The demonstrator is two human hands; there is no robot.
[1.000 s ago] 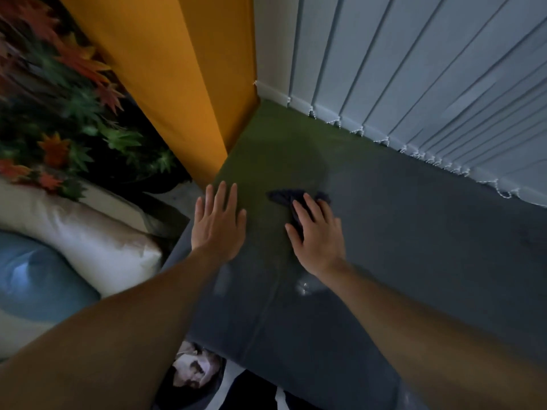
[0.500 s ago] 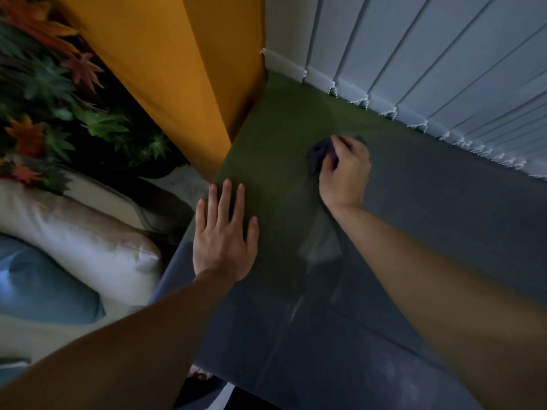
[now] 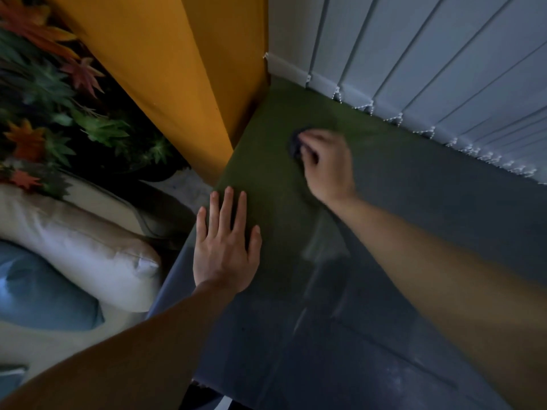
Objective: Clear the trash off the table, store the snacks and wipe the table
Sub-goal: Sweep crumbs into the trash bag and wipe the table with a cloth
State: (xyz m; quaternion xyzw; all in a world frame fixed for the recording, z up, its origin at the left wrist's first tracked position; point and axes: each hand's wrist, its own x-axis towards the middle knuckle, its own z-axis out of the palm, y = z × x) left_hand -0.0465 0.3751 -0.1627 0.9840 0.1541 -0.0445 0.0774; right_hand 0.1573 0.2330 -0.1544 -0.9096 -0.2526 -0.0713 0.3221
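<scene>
While the left hand (image 3: 225,247) lies flat on the table (image 3: 414,226) just left of the frame's centre, its fingers are straight and slightly spread, with the thumb out to the right and the palm down near the table's left edge. Above and to the right of it, in the upper middle of the frame, the right hand (image 3: 325,164) is blurred, but its fingers are curled over a dark cloth (image 3: 296,140) and hold it against the tabletop. Only a small part of the cloth shows, sticking out at the upper left of the knuckles; the rest is hidden under the hand. Cloth and hand sit on the greenish patch of the table, near its far corner and well apart from the left hand. Both bare forearms reach in from the lower edge of the frame.

A yellow pillar (image 3: 165,69) stands at the upper left, meeting the table's far corner. Grey vertical blinds (image 3: 429,54) hang along the table's far edge at the upper right. At the far left are green and orange leaves (image 3: 44,99), and below them a cream cushion (image 3: 74,241) beside a blue cushion (image 3: 44,291).
</scene>
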